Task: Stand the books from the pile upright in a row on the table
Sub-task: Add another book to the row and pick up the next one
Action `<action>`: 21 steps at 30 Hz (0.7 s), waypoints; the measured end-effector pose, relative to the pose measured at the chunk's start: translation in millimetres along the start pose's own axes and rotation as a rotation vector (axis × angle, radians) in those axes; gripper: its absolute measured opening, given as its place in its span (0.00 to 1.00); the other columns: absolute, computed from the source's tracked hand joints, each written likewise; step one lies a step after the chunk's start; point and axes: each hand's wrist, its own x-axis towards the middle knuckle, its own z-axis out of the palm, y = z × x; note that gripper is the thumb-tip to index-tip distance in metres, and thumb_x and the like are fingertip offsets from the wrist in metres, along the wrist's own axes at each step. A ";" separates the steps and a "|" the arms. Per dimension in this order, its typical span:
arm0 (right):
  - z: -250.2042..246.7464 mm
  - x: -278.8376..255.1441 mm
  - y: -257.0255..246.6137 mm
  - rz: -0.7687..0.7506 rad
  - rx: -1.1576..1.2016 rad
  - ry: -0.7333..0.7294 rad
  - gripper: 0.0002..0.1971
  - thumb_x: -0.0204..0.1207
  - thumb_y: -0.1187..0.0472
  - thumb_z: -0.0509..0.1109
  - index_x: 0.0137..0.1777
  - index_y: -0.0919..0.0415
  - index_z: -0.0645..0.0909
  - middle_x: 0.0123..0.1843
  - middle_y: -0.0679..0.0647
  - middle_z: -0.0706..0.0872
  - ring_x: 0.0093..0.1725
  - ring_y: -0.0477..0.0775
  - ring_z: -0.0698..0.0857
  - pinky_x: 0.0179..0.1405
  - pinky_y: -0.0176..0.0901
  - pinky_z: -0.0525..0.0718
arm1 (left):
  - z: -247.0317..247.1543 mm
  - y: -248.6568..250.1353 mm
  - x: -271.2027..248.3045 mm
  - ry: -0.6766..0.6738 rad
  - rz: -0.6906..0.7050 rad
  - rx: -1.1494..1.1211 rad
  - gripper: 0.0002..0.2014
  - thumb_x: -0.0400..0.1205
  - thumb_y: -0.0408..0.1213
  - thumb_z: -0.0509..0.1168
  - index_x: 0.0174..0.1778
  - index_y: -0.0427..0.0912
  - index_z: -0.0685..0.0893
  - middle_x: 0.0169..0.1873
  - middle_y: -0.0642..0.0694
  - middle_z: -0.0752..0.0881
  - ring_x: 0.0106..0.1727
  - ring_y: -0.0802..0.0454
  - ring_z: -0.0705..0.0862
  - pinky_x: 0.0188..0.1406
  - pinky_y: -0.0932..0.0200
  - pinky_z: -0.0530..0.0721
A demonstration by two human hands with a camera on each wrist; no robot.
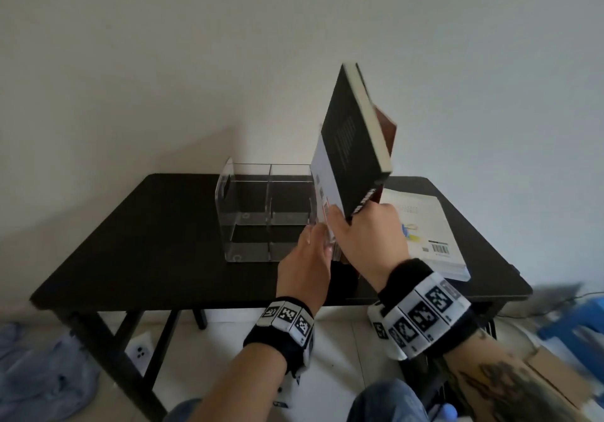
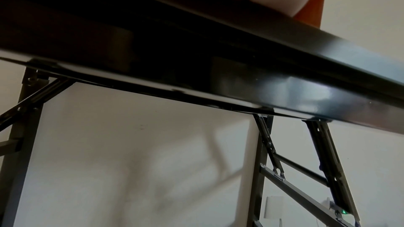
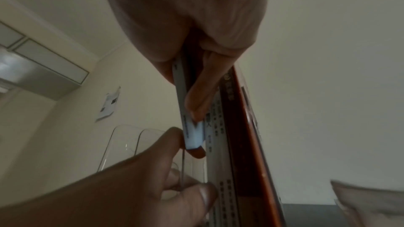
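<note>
My right hand (image 1: pixel 346 219) grips a black book (image 1: pixel 353 147) by its lower end and holds it tilted above the black table (image 1: pixel 147 241). Close behind it a white book (image 1: pixel 322 173) and a red-brown book (image 1: pixel 387 127) stand at the right end of a clear acrylic holder (image 1: pixel 255 192). My left hand (image 1: pixel 318 241) pinches the holder's right end panel, thumb against the white book. In the right wrist view the fingers (image 3: pixel 203 89) clasp the held book (image 3: pixel 186 101) beside the white book (image 3: pixel 218 170) and the red-brown book (image 3: pixel 251 127), with the left hand (image 3: pixel 191 165) below. A pile of books (image 1: pixel 425 235) lies flat at the right.
The holder's two left compartments hold nothing. The left wrist view shows the table's front edge (image 2: pixel 284 75) and folding legs from below. A blue stool (image 1: pixel 575 323) and a cardboard box (image 1: pixel 555 376) stand at the right on the floor, blue cloth (image 1: pixel 39 372) at the left.
</note>
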 end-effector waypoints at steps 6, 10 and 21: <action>12.0 2.5 -2.9 0.030 -0.043 -0.049 0.14 0.81 0.51 0.64 0.49 0.62 0.83 0.40 0.60 0.89 0.37 0.61 0.89 0.35 0.45 0.89 | -1.5 1.5 -0.8 -0.028 -0.107 0.019 0.14 0.87 0.45 0.54 0.67 0.51 0.62 0.41 0.57 0.79 0.27 0.61 0.72 0.27 0.68 0.64; 22.1 4.9 0.7 0.095 -0.124 -0.170 0.17 0.82 0.47 0.61 0.49 0.61 0.80 0.43 0.62 0.88 0.43 0.66 0.88 0.38 0.46 0.85 | -1.1 1.5 -0.6 -0.074 -0.121 0.118 0.20 0.85 0.44 0.58 0.66 0.50 0.55 0.40 0.57 0.78 0.38 0.49 0.86 0.35 0.60 0.69; 30.5 -5.8 12.4 0.150 -0.163 -0.320 0.15 0.79 0.48 0.61 0.37 0.57 0.77 0.34 0.54 0.82 0.35 0.59 0.83 0.37 0.47 0.85 | -7.1 5.9 -2.3 -0.121 0.059 0.148 0.24 0.80 0.45 0.65 0.64 0.51 0.57 0.56 0.54 0.74 0.41 0.52 0.87 0.33 0.62 0.79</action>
